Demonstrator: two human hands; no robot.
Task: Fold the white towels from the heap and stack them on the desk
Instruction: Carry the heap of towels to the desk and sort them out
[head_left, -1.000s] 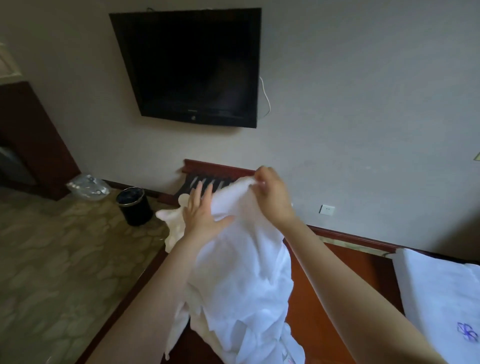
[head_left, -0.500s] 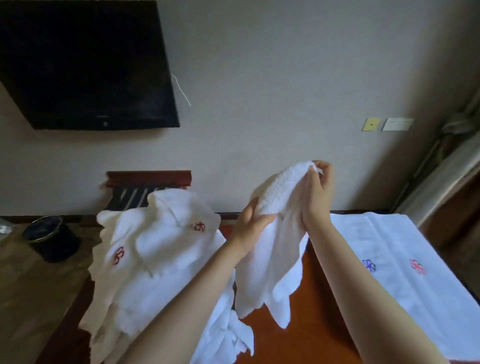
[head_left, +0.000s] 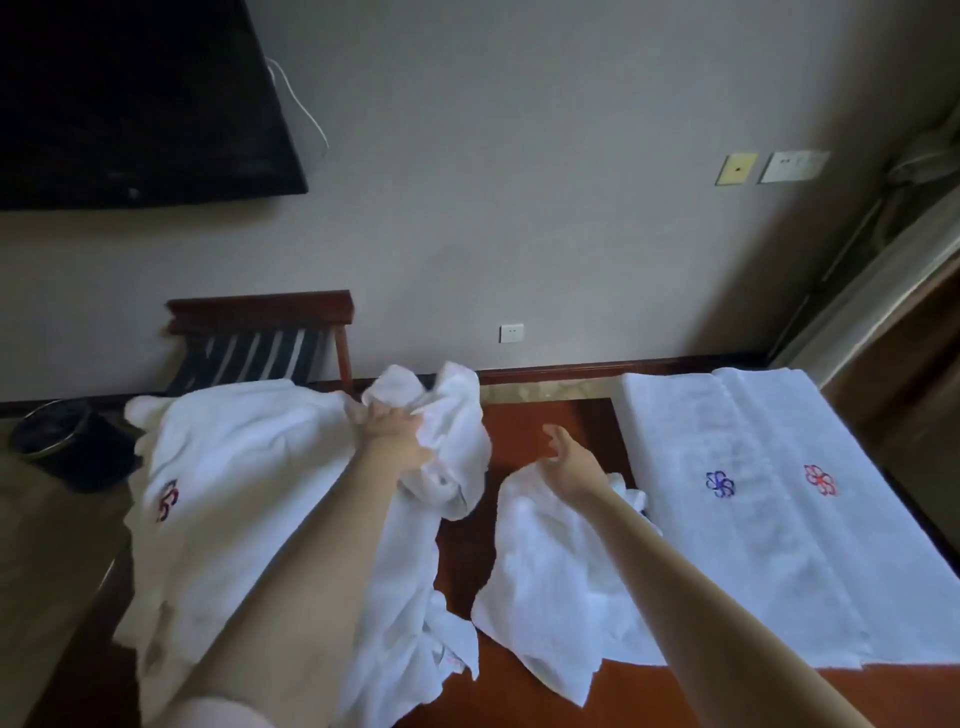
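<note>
- Head view, nearest you: the desk (head_left: 519, 415) is a red-brown wooden top, bare between the cloths.
- 1 loose towel (head_left: 545, 592) lies crumpled and unfolded on the middle of the desk. Its near corner is close to the near edge.
- Along the left edge sits the heap (head_left: 234, 467) of white towels, spilling over that edge. A red-and-blue emblem (head_left: 167, 501) shows on its left side.
- Along the right edge lies the folded stack (head_left: 769, 545), flat and squared, running from the near edge to the far edge. It has 1 blue flower (head_left: 720, 484) and 1 red flower (head_left: 821, 479) stitched on top. The loose towel's right side comes right up to the stack, but you cannot tell whether they touch.
- Your left hand (head_left: 389, 434) is at the heap's far right end, fingers clenched round a bunch of its cloth.
- Your right hand (head_left: 571, 457) is over the far end of the loose towel, fingers released and slightly curved, holding nothing. Whether the palm touches the cloth cannot be told.
- Beyond the far edge stands a slatted wooden rack (head_left: 260, 343) against the wall. A dark bin (head_left: 57, 441) sits on the floor to the left, with a wall socket (head_left: 511, 332) and, higher up, a black screen (head_left: 130, 104).
</note>
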